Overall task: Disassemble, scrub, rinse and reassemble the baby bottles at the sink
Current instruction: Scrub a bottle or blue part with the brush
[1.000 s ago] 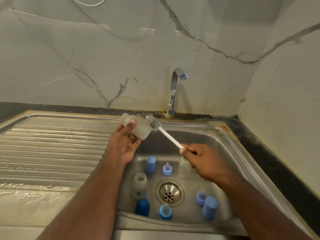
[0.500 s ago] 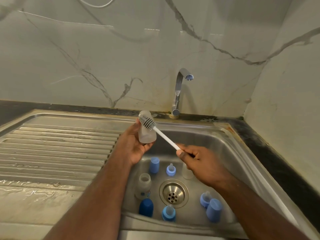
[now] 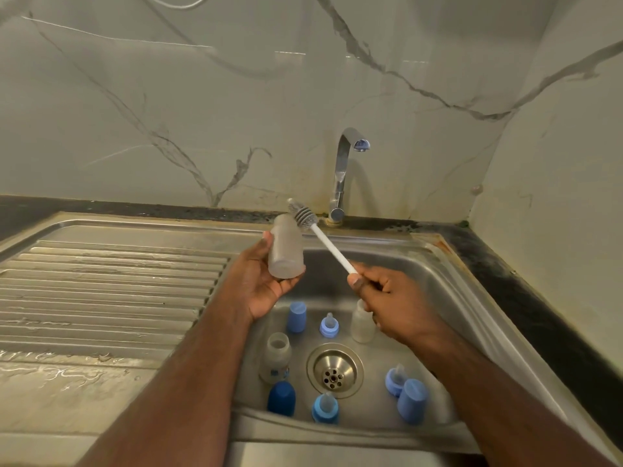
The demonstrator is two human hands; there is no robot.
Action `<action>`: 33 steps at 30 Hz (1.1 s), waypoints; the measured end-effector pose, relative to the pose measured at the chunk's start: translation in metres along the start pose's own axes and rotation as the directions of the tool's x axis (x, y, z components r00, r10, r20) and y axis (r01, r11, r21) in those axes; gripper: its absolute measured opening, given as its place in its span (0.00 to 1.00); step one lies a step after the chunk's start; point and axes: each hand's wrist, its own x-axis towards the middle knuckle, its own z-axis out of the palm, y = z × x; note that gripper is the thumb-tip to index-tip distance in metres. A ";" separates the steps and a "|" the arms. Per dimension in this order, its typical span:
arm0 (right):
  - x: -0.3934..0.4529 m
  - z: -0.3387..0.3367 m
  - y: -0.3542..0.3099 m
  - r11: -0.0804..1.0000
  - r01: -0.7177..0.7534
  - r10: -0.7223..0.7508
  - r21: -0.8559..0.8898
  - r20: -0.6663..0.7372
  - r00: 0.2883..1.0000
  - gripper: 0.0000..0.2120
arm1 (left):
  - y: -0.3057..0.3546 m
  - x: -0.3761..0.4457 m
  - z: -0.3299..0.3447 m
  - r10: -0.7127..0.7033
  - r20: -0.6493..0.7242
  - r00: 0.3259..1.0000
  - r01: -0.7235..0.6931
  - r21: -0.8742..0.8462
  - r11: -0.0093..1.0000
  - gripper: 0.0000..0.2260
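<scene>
Blue caps and teats ring the drain beneath fingers clamped on bottle and brush.

Right hand hides part of a bottle; brush head blurred.

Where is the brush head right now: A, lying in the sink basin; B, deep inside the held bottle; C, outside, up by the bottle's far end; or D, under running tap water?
C: the grey brush head sits outside the frosted bottle held in the left hand, at its far end, while the right hand grips the white handle.
</scene>
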 end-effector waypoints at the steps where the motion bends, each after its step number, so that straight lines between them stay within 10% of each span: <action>1: -0.004 0.000 0.000 0.999 0.010 -0.013 0.047 0.063 0.998 0.13 | 0.001 0.000 0.000 0.009 -0.020 1.000 -0.010 -0.029 1.000 0.23; 8: 0.006 -0.018 0.014 0.996 -0.070 0.066 -0.062 -0.067 0.996 0.12 | 0.002 -0.004 0.005 -0.018 -0.007 1.000 0.017 -0.052 0.998 0.24; 16: 0.007 -0.074 0.032 0.923 -0.072 0.053 -0.379 -0.059 0.997 0.14 | -0.027 -0.016 0.028 -0.126 -0.052 0.991 0.136 0.426 0.894 0.20; 25: 0.012 -0.101 0.050 0.899 -0.163 0.109 -0.406 -0.152 0.982 0.14 | -0.095 -0.002 0.076 -0.241 0.139 0.961 -0.087 0.972 0.217 0.20; 28: 0.011 -0.104 0.052 0.903 -0.184 0.135 -0.389 -0.150 0.979 0.13 | -0.121 0.012 0.093 -0.234 0.228 0.945 -0.257 0.961 -0.101 0.28; 33: 0.011 -0.105 0.052 0.912 -0.193 0.149 -0.363 -0.147 0.978 0.12 | -0.160 0.029 0.110 -0.294 0.282 0.913 -0.372 0.872 -0.318 0.28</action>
